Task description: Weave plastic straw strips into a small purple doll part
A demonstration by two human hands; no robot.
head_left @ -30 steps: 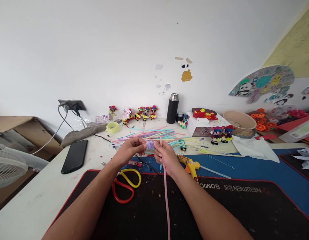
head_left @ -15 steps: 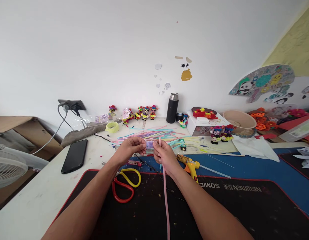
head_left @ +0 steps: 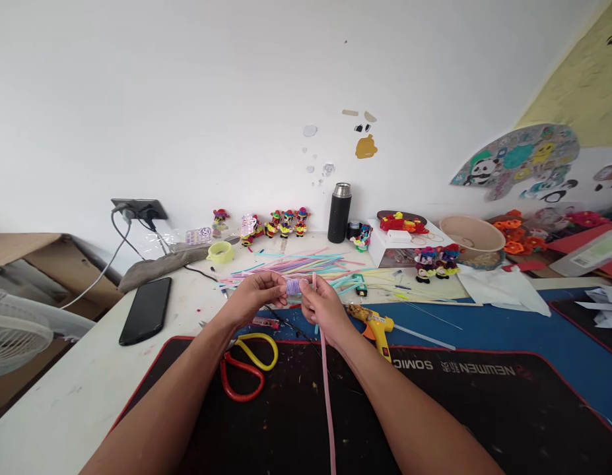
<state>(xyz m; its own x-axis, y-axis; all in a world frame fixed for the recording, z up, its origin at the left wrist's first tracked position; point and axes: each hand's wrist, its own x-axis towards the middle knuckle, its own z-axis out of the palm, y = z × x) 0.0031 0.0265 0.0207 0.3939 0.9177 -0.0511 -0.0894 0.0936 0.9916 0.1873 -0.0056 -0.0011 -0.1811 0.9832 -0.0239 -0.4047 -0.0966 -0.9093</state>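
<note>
Barely anything moves since the earlier frames except our viewpoint: the whole scene slips slightly left, while our left hand (head_left: 260, 291) and right hand (head_left: 329, 309) keep the same pose. Nearest us, a long pink stem (head_left: 327, 396), fuzzy and pliant-looking, hangs below the right hand over a dark, cloth-like mat (head_left: 286, 422) edged in red. It runs up through the right hand's curled fingers, its short tip standing above them; we cannot tell whether it joins the work. Scissors (head_left: 228, 355) with looped red and yellow handles lie on the mat, their blades mostly hidden by the left forearm. Between the two hands, held up, sits a stubby lilac coil (head_left: 292, 286), its ridged turns packed closely into a small cylinder. The left hand's grip pinches its left end between thumb and fingers; the right hand's grip pinches its right end and also keeps hold of the pink stem. We judge the coil largely wound, with the pink length left uncoiled. Near the right wrist lies a yellow plastic glue gun (head_left: 381, 330), a translucent stick jutting from its rear. Beyond, on the white tabletop (head_left: 88, 389), pastel stems (head_left: 306, 267) lie loose and unworked. Farther back stand fuzzy, finished-looking figurines (head_left: 286, 224) and a black flask (head_left: 339, 214) with a metallic lid, against a white wall (head_left: 211, 99).
</note>
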